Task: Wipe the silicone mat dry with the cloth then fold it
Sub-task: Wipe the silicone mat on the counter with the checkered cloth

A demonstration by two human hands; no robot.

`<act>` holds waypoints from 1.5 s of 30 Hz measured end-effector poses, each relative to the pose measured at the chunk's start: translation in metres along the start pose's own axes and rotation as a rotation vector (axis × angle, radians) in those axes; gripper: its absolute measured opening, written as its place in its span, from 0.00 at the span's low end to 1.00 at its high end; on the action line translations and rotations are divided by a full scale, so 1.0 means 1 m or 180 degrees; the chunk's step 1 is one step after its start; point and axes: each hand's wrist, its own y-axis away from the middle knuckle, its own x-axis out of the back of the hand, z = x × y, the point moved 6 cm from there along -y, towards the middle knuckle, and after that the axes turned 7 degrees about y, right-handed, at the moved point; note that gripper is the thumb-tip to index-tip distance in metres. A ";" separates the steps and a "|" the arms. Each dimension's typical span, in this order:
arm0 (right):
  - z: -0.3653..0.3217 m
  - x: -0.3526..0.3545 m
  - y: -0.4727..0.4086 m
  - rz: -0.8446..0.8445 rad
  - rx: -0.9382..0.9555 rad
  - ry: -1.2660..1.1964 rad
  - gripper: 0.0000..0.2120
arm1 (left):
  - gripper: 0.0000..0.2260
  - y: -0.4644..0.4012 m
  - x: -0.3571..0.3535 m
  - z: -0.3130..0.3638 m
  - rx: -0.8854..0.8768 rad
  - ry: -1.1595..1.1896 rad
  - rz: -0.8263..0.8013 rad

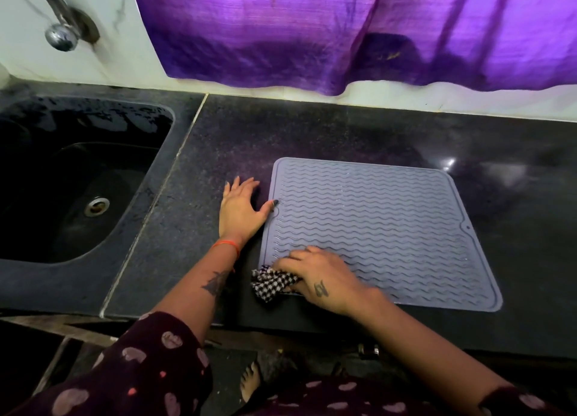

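A grey silicone mat with wavy ridges lies flat on the dark counter. My right hand grips a black-and-white checked cloth at the mat's near left corner, and part of the cloth hangs over the mat's edge onto the counter. My left hand lies flat on the counter beside the mat's left edge, fingers spread, its thumb pressing on the mat's rim.
A black sink with a metal drain is set into the counter at the left, under a chrome tap. A purple curtain hangs over the back wall. The counter's front edge runs just below my hands.
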 end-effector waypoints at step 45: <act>0.037 -0.005 0.022 0.0924 -0.1250 -0.0254 0.17 | 0.23 0.001 0.000 0.007 -0.0221 -0.0376 -0.0039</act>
